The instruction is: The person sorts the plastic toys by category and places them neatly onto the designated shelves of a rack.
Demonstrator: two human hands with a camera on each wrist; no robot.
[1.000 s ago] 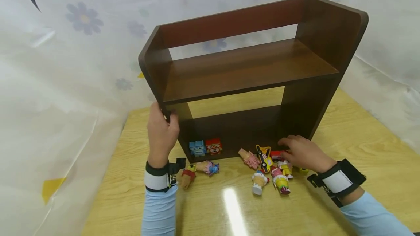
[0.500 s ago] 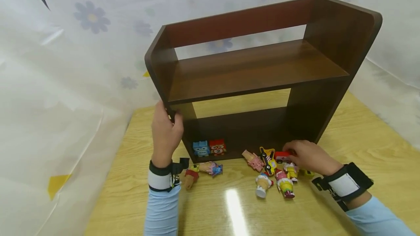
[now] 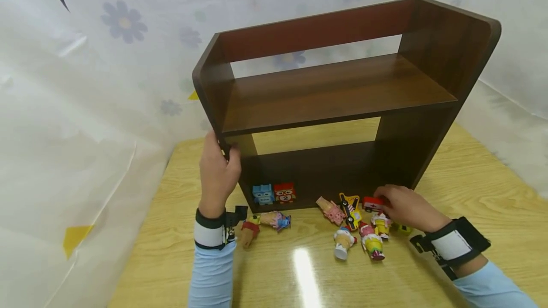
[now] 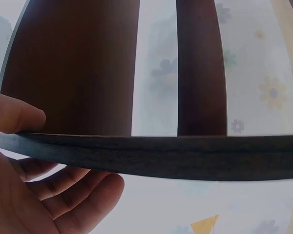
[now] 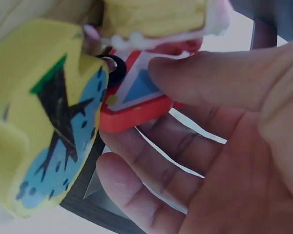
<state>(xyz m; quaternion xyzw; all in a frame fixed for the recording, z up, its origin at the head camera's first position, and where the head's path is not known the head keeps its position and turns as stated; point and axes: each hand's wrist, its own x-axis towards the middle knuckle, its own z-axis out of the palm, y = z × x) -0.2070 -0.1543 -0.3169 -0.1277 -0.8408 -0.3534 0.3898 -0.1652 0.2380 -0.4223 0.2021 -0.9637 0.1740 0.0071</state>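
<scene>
the left hand (image 3: 219,175) grips the left side panel of a dark brown wooden two-tier shelf (image 3: 338,91), thumb on the panel's inner face and fingers round the outside. the right hand (image 3: 411,207) pinches a red toy ambulance (image 3: 371,204) with a white cross on its side — in the right wrist view the thumb presses one side while fingers lie along the other, a narrow grip. the ambulance is at the right end of the shelf's lower compartment, by the front edge; whether it touches the board cannot be told.

just beside it in that same view is a yellow toy block (image 5: 49,117) painted with a dark tree on blue. a small figurine in yellow and pink (image 3: 380,225) lies in front of the ambulance, and a yellow toy excavator (image 3: 351,211) is just to its left. next along lies a figurine in pink (image 3: 332,212).

nearer the person, a figurine with a white base (image 3: 342,242) and a pink-haired figurine (image 3: 371,241) lie on the wood-grain table (image 3: 274,270). a blue owl block (image 3: 263,194) and a red owl block (image 3: 284,193) stand side by side at the compartment's left end — in front of them lie a purple-and-blue figurine (image 3: 277,221) and a brown-and-red figurine (image 3: 249,232).
</scene>
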